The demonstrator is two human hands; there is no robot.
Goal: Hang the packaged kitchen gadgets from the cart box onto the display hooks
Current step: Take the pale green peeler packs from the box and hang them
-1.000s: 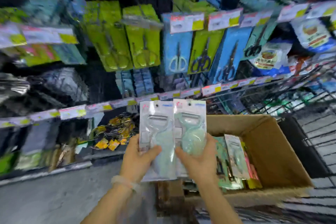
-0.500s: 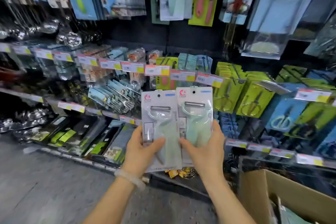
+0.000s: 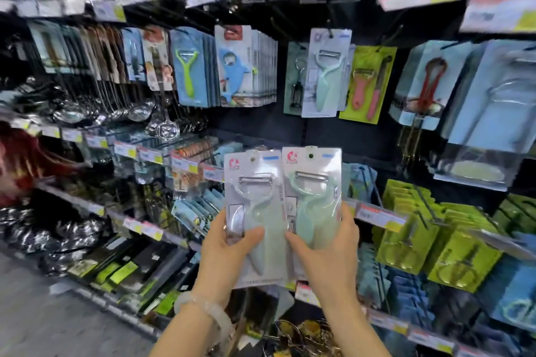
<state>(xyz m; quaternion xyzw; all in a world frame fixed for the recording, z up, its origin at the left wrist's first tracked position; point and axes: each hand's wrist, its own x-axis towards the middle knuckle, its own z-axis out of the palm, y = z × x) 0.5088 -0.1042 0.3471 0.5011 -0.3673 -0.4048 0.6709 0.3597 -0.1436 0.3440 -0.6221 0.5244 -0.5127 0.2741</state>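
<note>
Head view: left hand (image 3: 229, 243) grips a packaged peeler (image 3: 253, 211), thumb curled across its front; right hand (image 3: 327, 246) grips a second packaged peeler (image 3: 311, 197), edges touching, both upright at centre. At 1 o'clock, a matching hung peeler (image 3: 324, 72) on the display.

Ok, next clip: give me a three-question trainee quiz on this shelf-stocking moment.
1. True or false: the left hand and the right hand each hold a packaged peeler.
2. Which hanging item matches the held packs? A) green peeler B) mint peeler pack C) red peeler
3. Fill in: the left-hand peeler pack and the right-hand peeler pack are held ____ by side.

Key: 1 true; 2 B; 3 side.
</note>
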